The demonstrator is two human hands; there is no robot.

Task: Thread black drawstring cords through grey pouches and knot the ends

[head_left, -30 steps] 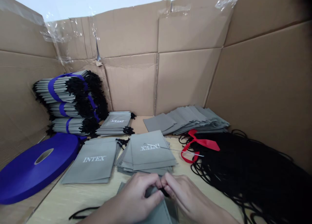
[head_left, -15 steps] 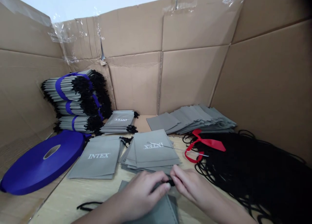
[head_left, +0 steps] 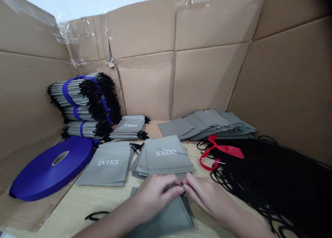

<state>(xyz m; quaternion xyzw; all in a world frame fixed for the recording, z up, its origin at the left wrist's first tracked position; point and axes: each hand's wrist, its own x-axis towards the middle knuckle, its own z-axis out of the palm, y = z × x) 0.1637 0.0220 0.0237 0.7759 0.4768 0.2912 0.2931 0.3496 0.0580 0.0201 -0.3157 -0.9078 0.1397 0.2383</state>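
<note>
A grey drawstring bag (head_left: 171, 213) lies low in the head view, partly covered by my left hand and forearm. At its upper right corner my left hand (head_left: 157, 189) pinches with thumb and forefinger. Fingertip to fingertip with it, my right hand (head_left: 203, 193) is closed in a pinch too. Between them a little black cord shows, mostly hidden by the fingers. A black cord loop (head_left: 94, 216) sticks out past my left forearm. Just beyond my hands is a pile of grey INTEX bags (head_left: 166, 162), with a thin metal rod (head_left: 192, 155) lying over it.
A heap of black cords (head_left: 269, 175) covers the right side, with a red ribbon (head_left: 220, 150) on it. Flat grey bags (head_left: 207, 124) lie behind. On the left are a purple ribbon roll (head_left: 33, 172), corded INTEX bags (head_left: 106, 172) and tied bundles (head_left: 75, 93). Cardboard walls (head_left: 145, 82) enclose the table.
My hands have drawn closer together at the bag's corner, and less black cord shows between the fingers. The whole view has shifted slightly.
</note>
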